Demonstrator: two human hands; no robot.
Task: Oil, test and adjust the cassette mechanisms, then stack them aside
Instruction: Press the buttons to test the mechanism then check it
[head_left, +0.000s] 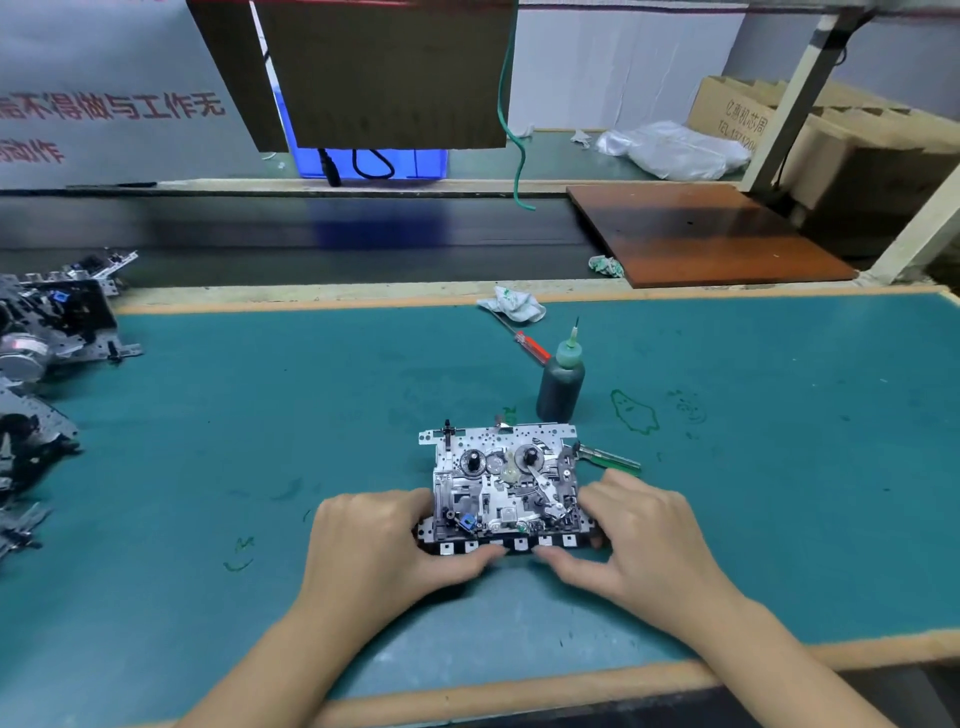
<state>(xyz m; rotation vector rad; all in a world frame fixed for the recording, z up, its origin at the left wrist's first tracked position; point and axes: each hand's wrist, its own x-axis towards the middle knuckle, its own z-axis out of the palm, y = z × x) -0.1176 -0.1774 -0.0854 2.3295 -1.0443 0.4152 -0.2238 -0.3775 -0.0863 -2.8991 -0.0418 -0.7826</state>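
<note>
Cassette mechanism (503, 483), one unit, lying flat on the green bench (260, 415) near its front edge, reel hubs upward, key row toward the person.

Bench: teal mat with green oil smears and scribbles; conveyor belt (311, 228) behind it; brown board (706, 234) at far right.

Stack of further mechanisms (47, 332): left edge of the bench, well apart from the unit in hand.

Left hand (374, 545): grip curled round the unit's left end, thumb lying along the key row.

Right hand (639, 525): grip curled round the right end, thumb meeting the keys from the other side.

Oil bottle (560, 382): dark body, green needle nozzle, upright just behind the unit, untouched.

Red-handled screwdriver (527, 345): beside the bottle, tip toward a crumpled rag (514, 304).

Tweezers (610, 457): green-handled, apparently touching the unit's right side.

Step, as judged: testing the keys. Advice: brace the chassis with the fingers, press one key at a time squarely, watch that the hubs and head carriage respond, and keep fingertips off the oiled parts.
</note>
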